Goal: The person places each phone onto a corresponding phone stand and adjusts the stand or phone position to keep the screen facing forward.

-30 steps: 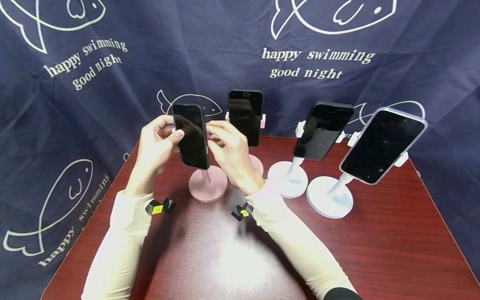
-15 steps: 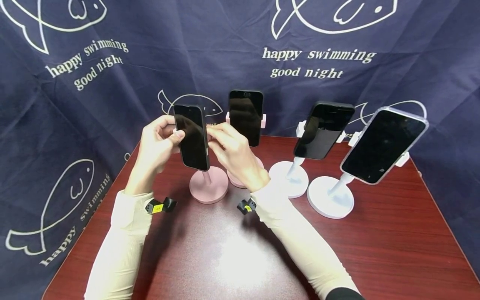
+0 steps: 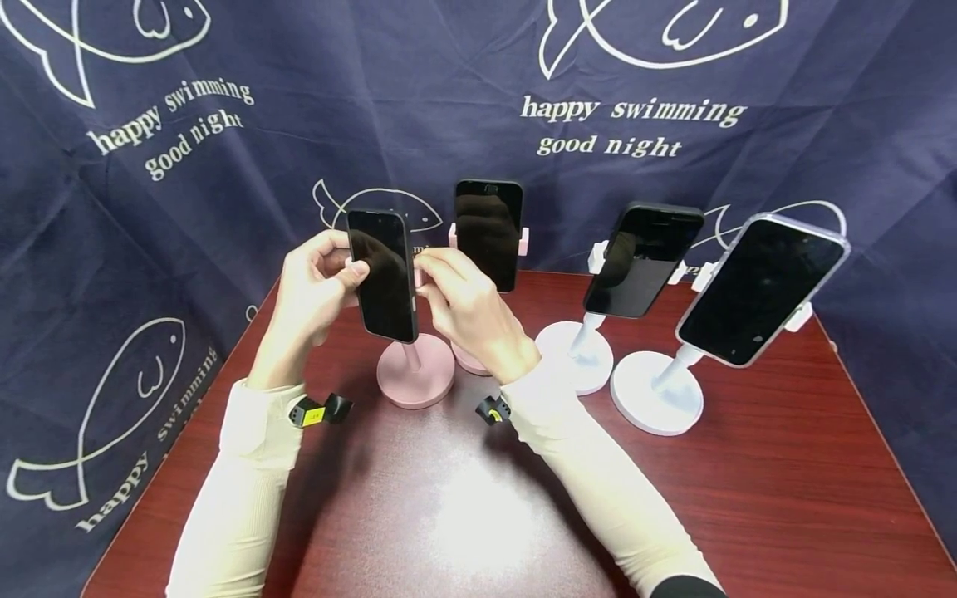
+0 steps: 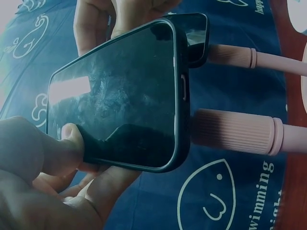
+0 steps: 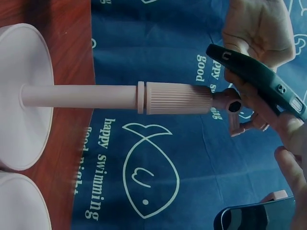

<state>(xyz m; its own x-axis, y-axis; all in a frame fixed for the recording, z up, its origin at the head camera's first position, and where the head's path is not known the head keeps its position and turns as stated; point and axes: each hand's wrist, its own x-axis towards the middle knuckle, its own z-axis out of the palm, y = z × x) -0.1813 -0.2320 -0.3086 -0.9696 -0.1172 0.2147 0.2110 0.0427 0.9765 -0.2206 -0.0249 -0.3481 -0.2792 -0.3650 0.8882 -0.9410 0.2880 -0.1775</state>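
Note:
My left hand (image 3: 314, 278) grips a black smartphone (image 3: 383, 274) by its left edge, thumb on the screen. That phone stands upright at the head of a pink phone stand (image 3: 415, 371). At the phone's right edge, the fingers of my right hand (image 3: 474, 311) pinch the stand's small pink clamp (image 3: 419, 271). In the left wrist view the phone (image 4: 120, 100) fills the middle, the stand's ribbed pink neck (image 4: 235, 130) beside it. The right wrist view has the phone edge-on (image 5: 261, 79), tilted against the stand's joint (image 5: 233, 104). My fingers partly cover the clamp.
Behind my right hand, another pink stand (image 3: 473, 359) holds a black phone (image 3: 489, 232). To the right, two white stands (image 3: 574, 357) hold a black phone (image 3: 645, 262) and a clear-cased phone (image 3: 763, 291). A dark blue printed cloth (image 3: 449, 108) hangs behind the reddish-brown table (image 3: 792, 498).
My right hand has shifted slightly right, away from the phone's edge, and the pink clamp now shows between them. The phone has lowered a little. My left hand stays nearly still.

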